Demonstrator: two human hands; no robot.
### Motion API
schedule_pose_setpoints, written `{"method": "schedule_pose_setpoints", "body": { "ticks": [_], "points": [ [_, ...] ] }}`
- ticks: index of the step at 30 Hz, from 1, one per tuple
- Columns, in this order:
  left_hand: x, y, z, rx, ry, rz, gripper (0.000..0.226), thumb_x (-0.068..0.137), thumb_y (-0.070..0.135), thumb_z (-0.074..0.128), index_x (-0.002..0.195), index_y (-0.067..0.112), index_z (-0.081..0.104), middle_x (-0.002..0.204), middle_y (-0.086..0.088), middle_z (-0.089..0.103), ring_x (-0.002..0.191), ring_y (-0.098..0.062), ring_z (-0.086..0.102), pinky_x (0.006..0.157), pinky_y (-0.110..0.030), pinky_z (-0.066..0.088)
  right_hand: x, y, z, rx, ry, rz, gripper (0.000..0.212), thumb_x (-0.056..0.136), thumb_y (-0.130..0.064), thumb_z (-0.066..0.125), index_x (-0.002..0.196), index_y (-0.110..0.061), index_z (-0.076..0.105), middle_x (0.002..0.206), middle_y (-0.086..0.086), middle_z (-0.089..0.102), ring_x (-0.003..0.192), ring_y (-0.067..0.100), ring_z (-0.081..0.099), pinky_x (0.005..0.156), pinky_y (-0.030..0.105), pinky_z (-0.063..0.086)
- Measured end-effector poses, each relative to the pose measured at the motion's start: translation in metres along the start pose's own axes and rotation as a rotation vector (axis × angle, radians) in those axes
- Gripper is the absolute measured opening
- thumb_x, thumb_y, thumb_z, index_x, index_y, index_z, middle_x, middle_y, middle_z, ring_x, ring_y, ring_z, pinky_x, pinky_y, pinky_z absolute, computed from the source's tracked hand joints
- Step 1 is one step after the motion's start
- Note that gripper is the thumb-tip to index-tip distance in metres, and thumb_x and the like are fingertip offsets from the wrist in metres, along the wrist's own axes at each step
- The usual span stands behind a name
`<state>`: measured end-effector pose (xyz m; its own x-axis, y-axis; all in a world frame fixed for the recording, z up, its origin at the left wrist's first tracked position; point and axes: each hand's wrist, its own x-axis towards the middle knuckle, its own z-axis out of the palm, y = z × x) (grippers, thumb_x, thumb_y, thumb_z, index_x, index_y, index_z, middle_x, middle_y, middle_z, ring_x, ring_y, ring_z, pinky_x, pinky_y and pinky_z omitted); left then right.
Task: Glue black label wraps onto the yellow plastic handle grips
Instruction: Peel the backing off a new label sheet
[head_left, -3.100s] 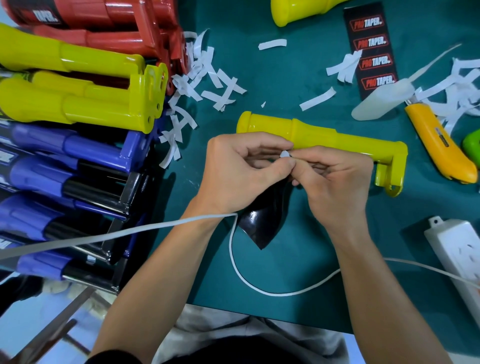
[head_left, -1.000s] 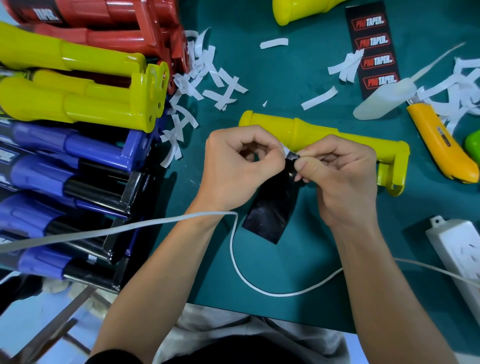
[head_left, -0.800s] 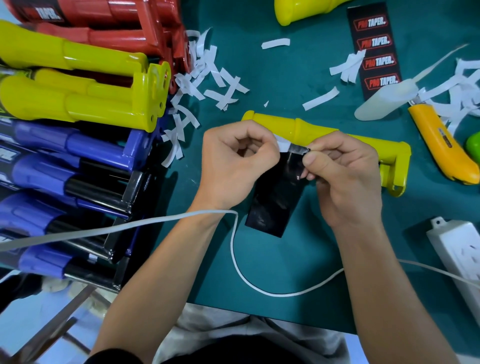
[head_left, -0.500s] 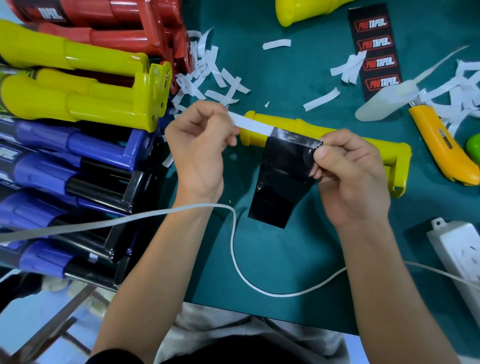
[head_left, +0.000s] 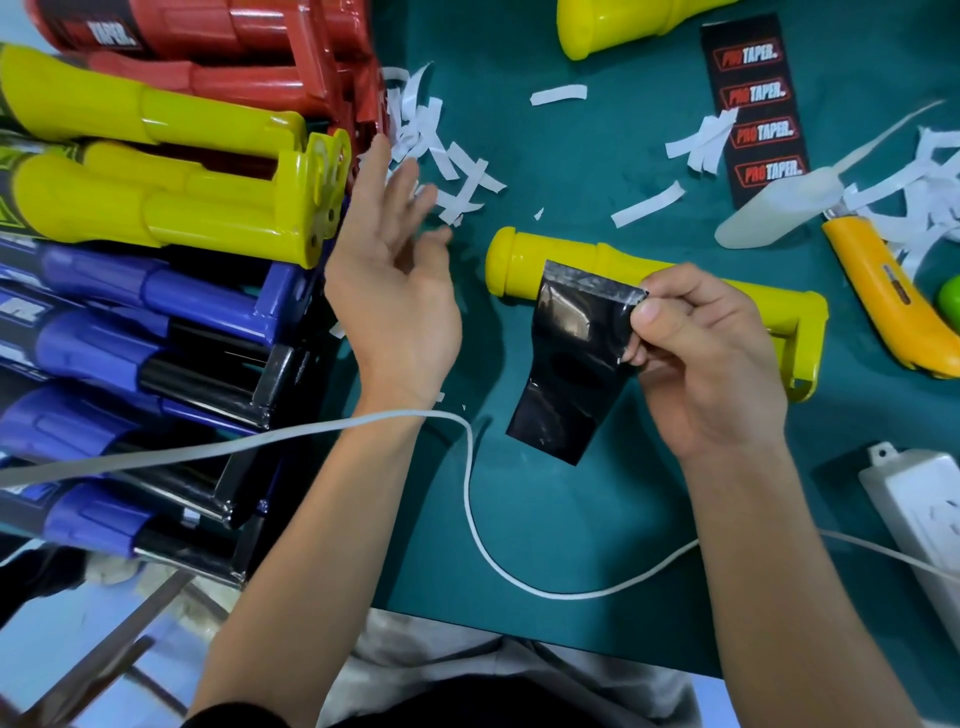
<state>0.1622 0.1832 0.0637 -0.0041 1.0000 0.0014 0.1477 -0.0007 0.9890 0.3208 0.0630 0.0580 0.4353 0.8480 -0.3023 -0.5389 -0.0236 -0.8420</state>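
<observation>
A yellow handle grip (head_left: 727, 291) lies lengthwise on the green mat, its round end to the left. My right hand (head_left: 696, 358) pinches the upper right corner of a black label wrap (head_left: 566, 364), which hangs in front of the grip with its top edge over the yellow plastic. My left hand (head_left: 395, 280) is off to the left with fingers spread and nothing in it, beside the pile of white backing strips (head_left: 441, 156).
Stacked yellow, red and blue grips (head_left: 156, 218) fill the left side, some with black wraps. A black label sheet (head_left: 753, 98), an orange utility knife (head_left: 883, 296), a white scraper (head_left: 769, 213) and a power strip (head_left: 919, 509) with cable (head_left: 467, 452) lie around.
My left hand peeled the white backing strip off the label's top edge, carried it left and let it go; it is now spread wide. My right hand kept the label.
</observation>
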Motion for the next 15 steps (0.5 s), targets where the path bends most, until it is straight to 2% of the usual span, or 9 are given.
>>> {"method": "schedule_pose_setpoints", "body": {
  "ticks": [2,3,5,6,8,9,11,12,15],
  "points": [
    [0.0,-0.001,-0.001,0.085,-0.087,0.057,0.08,0.085,-0.016,0.044,0.16,0.01,0.034,0.153,0.01,0.049,0.137,-0.009,0.055,0.1,-0.028,0.054,0.0,0.0,0.0,-0.003,-0.011,-0.004,0.023,0.072,-0.002,0.071,0.073,-0.023,0.079,0.053,-0.003,0.062,0.045,0.009,0.057,0.051,0.017,0.045],
    [0.001,-0.001,-0.001,0.123,-0.12,0.082,0.083,0.084,-0.014,0.045,0.162,0.014,0.031,0.159,0.015,0.042,0.138,-0.007,0.053,0.096,-0.024,0.054,0.0,0.0,0.0,-0.005,-0.013,-0.005,0.024,0.073,-0.001,0.07,0.073,-0.023,0.079,0.053,-0.003,0.062,0.045,0.009,0.058,0.051,0.017,0.045],
    [0.002,-0.003,-0.002,0.184,-0.137,0.127,0.085,0.085,-0.01,0.05,0.163,0.02,0.03,0.153,0.032,0.039,0.124,-0.004,0.064,0.079,-0.02,0.053,0.0,0.001,0.001,0.001,-0.007,-0.001,0.029,0.076,0.002,0.065,0.072,-0.023,0.079,0.053,-0.003,0.062,0.045,0.009,0.058,0.051,0.017,0.045],
    [0.001,-0.004,-0.002,0.185,-0.12,0.138,0.082,0.087,-0.006,0.053,0.162,0.022,0.032,0.147,0.035,0.045,0.109,-0.007,0.071,0.076,-0.025,0.056,0.0,0.0,0.001,0.005,-0.005,0.004,0.031,0.077,0.003,0.063,0.072,-0.023,0.079,0.052,-0.003,0.062,0.045,0.009,0.058,0.051,0.017,0.045],
    [-0.003,-0.002,-0.002,0.107,-0.066,0.133,0.068,0.091,0.003,0.059,0.153,0.025,0.044,0.124,0.019,0.071,0.077,-0.016,0.074,0.072,-0.039,0.06,0.0,0.0,0.001,0.015,-0.001,0.017,0.031,0.078,0.002,0.062,0.072,-0.023,0.079,0.052,-0.002,0.061,0.045,0.01,0.058,0.05,0.017,0.045],
    [-0.004,-0.001,-0.002,0.06,-0.053,0.137,0.056,0.092,0.007,0.061,0.145,0.024,0.053,0.106,0.009,0.078,0.066,-0.019,0.071,0.066,-0.038,0.059,-0.001,0.0,0.001,0.021,0.001,0.026,0.03,0.078,0.001,0.062,0.072,-0.023,0.079,0.052,-0.001,0.061,0.045,0.01,0.058,0.05,0.017,0.045],
    [-0.007,0.002,-0.002,-0.003,-0.109,0.145,0.026,0.093,0.017,0.063,0.118,0.018,0.072,0.077,0.001,0.076,0.051,-0.02,0.061,0.054,-0.026,0.05,-0.001,0.0,0.001,0.036,0.004,0.042,0.029,0.078,0.0,0.063,0.072,-0.023,0.079,0.053,0.0,0.061,0.045,0.01,0.058,0.05,0.018,0.045],
    [-0.007,0.004,-0.002,-0.026,-0.177,0.123,0.019,0.092,0.021,0.063,0.103,0.014,0.076,0.071,0.0,0.074,0.046,-0.019,0.057,0.05,-0.021,0.044,-0.001,0.0,0.001,0.046,0.004,0.047,0.029,0.078,-0.001,0.063,0.072,-0.024,0.079,0.053,0.0,0.061,0.046,0.011,0.058,0.05,0.018,0.045],
    [-0.01,0.005,-0.002,-0.059,-0.454,-0.008,0.016,0.086,0.025,0.069,0.088,0.012,0.077,0.066,-0.011,0.071,0.039,-0.019,0.049,0.045,-0.016,0.035,-0.001,-0.002,0.0,0.068,0.007,0.054,0.029,0.08,-0.001,0.062,0.071,-0.024,0.078,0.054,0.001,0.061,0.046,0.01,0.057,0.051,0.018,0.044]
  ]
}}
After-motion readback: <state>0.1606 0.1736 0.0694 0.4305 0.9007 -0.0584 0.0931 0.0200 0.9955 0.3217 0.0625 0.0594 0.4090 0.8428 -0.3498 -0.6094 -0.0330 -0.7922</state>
